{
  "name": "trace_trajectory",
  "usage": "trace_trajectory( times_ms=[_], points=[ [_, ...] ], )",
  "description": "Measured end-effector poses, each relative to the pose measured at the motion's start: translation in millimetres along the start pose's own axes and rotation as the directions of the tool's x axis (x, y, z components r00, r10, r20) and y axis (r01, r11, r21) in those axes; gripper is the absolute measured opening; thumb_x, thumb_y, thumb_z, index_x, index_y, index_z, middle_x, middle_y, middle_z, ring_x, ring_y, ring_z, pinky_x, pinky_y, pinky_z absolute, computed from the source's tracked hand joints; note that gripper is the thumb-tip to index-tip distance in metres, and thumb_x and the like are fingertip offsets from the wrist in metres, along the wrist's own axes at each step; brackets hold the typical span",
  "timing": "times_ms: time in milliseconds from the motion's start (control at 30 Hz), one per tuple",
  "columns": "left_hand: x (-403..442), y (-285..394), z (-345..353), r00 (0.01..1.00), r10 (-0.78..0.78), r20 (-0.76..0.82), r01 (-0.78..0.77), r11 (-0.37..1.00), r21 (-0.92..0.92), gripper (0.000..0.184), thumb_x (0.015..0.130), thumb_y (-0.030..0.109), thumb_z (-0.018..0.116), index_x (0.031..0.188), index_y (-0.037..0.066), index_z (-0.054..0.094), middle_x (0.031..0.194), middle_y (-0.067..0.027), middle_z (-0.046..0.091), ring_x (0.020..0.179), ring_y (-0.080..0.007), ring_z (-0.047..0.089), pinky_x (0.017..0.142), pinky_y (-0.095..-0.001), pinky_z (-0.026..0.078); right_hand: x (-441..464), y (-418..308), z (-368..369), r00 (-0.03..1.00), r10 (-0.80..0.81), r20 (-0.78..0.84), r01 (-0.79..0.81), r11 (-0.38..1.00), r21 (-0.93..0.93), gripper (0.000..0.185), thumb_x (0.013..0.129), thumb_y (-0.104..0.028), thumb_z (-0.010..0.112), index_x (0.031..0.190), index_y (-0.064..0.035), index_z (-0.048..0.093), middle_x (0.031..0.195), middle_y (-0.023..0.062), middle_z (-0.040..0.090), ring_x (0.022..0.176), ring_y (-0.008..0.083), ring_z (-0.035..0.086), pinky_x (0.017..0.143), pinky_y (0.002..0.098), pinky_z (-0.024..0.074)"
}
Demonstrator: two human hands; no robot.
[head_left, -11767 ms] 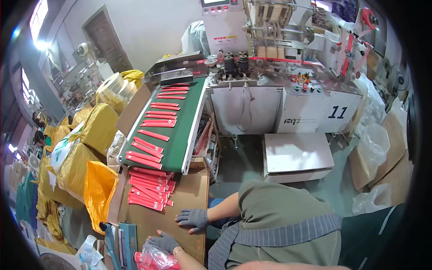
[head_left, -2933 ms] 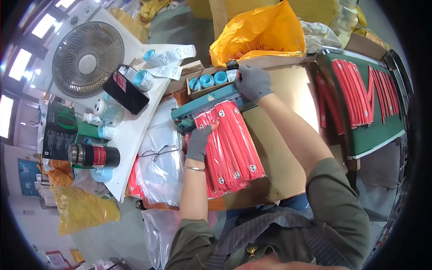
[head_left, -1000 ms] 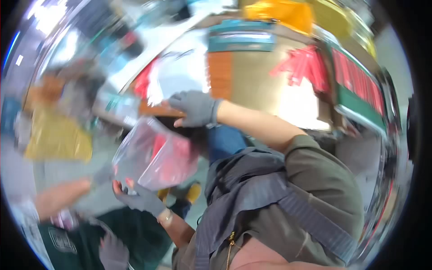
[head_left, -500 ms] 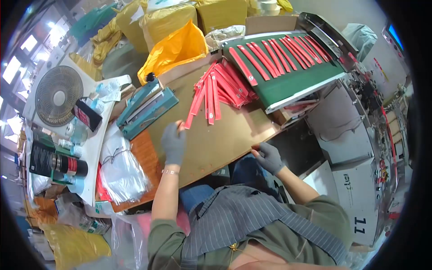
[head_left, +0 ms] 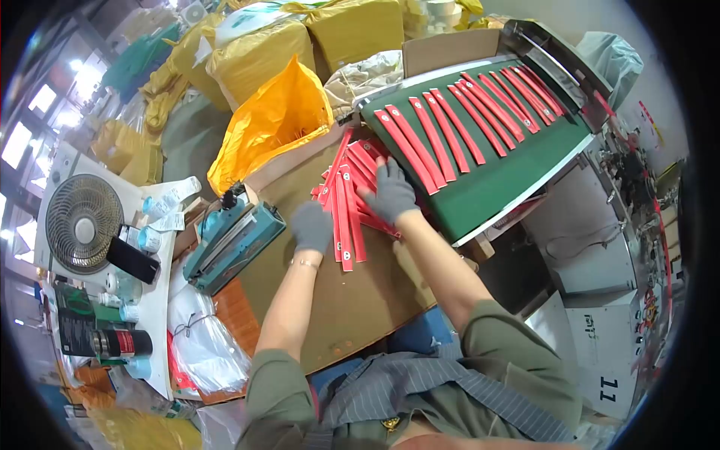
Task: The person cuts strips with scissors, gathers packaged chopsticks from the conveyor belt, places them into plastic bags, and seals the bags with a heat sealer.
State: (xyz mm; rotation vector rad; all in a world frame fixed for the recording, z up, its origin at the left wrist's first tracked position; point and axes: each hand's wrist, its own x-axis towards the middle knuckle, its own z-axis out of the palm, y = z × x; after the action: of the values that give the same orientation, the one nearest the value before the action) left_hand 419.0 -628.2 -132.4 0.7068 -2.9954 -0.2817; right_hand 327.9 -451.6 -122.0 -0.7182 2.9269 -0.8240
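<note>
Several slim red packets (head_left: pixel 347 217) lie in a loose, crossed pile on the brown tabletop (head_left: pixel 300 300). At the pile's left edge is my left hand (head_left: pixel 312 227), its fingertips hidden from view. My right hand (head_left: pixel 391 193) rests on the pile's right side with its fingers apart, over the packets there. More red packets (head_left: pixel 450 135) lie spaced out in a slanting row on the green conveyor belt (head_left: pixel 499 180), just beyond my right hand.
A teal sealing device (head_left: pixel 236 247) stands left of the pile, behind clear plastic bags (head_left: pixel 202 337). An open orange sack (head_left: pixel 274 120) is beyond the table. A fan (head_left: pixel 84 225), phone (head_left: pixel 133 260) and thermos (head_left: pixel 124 343) are at the left. A white machine (head_left: pixel 600 345) stands right.
Both hands have moved forward from the table's near part to the red pile, my left to its left edge and my right onto its right side. The view has shifted slightly.
</note>
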Motion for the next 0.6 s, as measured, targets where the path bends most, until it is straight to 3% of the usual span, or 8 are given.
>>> trace_trajectory(
  times_ms=[33,67,167,200,300,433,533,600],
  points=[
    [-11,-13,7,0.998,0.008,-0.06,-0.013,0.996,-0.084,0.028,0.077,0.022,0.06,0.099,0.006,0.064,0.107,-0.0113,0.061,0.103,-0.0277,0.057,0.083,-0.0415,0.047,12,0,-2,0.958,0.177,0.225,-0.225,0.951,0.211,0.091,0.085,-0.056,0.055,0.147,-0.0004,0.019,0.142,0.0358,0.031,0.127,0.0472,0.04,0.103,0.0486,0.0373],
    [-15,-24,13,0.967,0.122,-0.223,-0.142,0.987,-0.076,0.042,0.084,0.028,0.057,0.121,0.007,0.057,0.124,-0.0172,0.055,0.114,-0.032,0.053,0.093,-0.0443,0.044,27,32,63,0.979,0.199,-0.037,-0.197,0.979,0.058,0.098,0.082,-0.055,0.059,0.148,0.0011,0.012,0.139,0.0361,0.035,0.117,0.0478,0.05,0.099,0.0495,0.042],
    [-5,-43,44,0.906,0.2,-0.374,-0.267,0.954,-0.137,0.057,0.091,0.036,0.052,0.139,0.008,0.041,0.14,-0.0211,0.043,0.125,-0.0365,0.044,0.102,-0.0458,0.038,15,7,44,0.956,0.238,0.174,-0.275,0.932,0.236,0.096,0.08,-0.051,0.063,0.147,0.0015,0.017,0.134,0.0349,0.041,0.111,0.0466,0.054,0.096,0.0478,0.0442],
    [-8,-42,50,0.964,0.174,-0.199,-0.218,0.949,-0.229,0.063,0.095,0.039,0.047,0.147,0.008,0.03,0.146,-0.0253,0.034,0.134,-0.0389,0.035,0.109,-0.046,0.031,9,0,49,0.976,0.213,0.044,-0.215,0.976,0.036,0.09,0.079,-0.047,0.065,0.144,0.0019,0.024,0.126,0.0329,0.049,0.112,0.0446,0.054,0.096,0.0474,0.044],
    [-26,-23,78,0.962,0.188,-0.198,-0.252,0.892,-0.375,0.062,0.097,0.037,0.047,0.147,0.006,0.028,0.147,-0.0283,0.03,0.135,-0.0404,0.033,0.11,-0.045,0.03,-16,-23,57,0.978,0.209,-0.023,-0.202,0.966,0.162,0.079,0.078,-0.044,0.066,0.136,0.0028,0.039,0.12,0.0311,0.054,0.107,0.0424,0.057,0.092,0.0466,0.0463],
    [-60,-4,60,0.955,-0.054,-0.293,-0.17,0.709,-0.684,0.058,0.097,0.031,0.046,0.145,0.003,0.029,0.143,-0.0269,0.037,0.131,-0.0406,0.038,0.109,-0.0425,0.03,-27,-27,89,0.949,0.075,0.306,-0.313,0.309,0.898,0.068,0.076,-0.043,0.069,0.124,0.0028,0.055,0.12,0.0277,0.057,0.111,0.0389,0.056,0.094,0.0435,0.0452],
    [-88,-21,40,0.955,-0.144,-0.259,-0.076,0.724,-0.686,0.06,0.097,0.033,0.047,0.143,-0.003,0.029,0.143,-0.033,0.033,0.133,-0.0457,0.033,0.11,-0.0443,0.03,-31,-33,61,0.987,0.096,0.126,-0.148,0.841,0.52,0.068,0.079,-0.04,0.067,0.129,0.0029,0.049,0.122,0.0265,0.054,0.113,0.0383,0.054,0.095,0.0427,0.0443],
    [-110,-44,41,0.931,-0.196,-0.307,-0.041,0.781,-0.623,0.061,0.097,0.033,0.049,0.141,-0.004,0.031,0.142,-0.032,0.035,0.131,-0.0457,0.036,0.109,-0.0445,0.031,-22,-47,28,0.999,0.034,0.042,-0.039,0.99,0.136,0.067,0.081,-0.038,0.066,0.131,0.0004,0.046,0.125,0.0246,0.051,0.114,0.0381,0.053,0.095,0.0431,0.0447]
  ],
)
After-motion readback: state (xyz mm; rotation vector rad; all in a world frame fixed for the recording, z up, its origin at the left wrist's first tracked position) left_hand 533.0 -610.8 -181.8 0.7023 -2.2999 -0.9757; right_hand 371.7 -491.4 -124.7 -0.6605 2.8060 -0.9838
